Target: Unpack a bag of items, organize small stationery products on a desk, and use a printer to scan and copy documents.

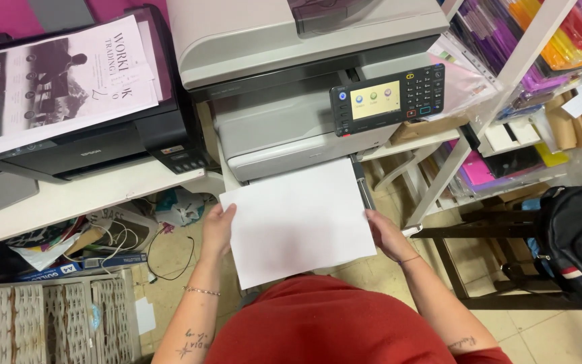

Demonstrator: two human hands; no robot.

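We gripped the stack of white paper [298, 219] with our left hand [219, 228] at nine o'clock and right hand [384, 232] at three; it seemingly rested on the copier [291, 81] tray.

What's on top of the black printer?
A loose stack of printed sheets lies on the black printer, top page showing a dark photo. The lid beneath and the lower sheets are covered.

This looks like a small copy or stationery shop: a large grey photocopier [304, 74] stands beside a black printer [102, 135] on a white tabletop [95, 192], with shelves [506, 74] of coloured plastic folders [547, 34], probably stock.
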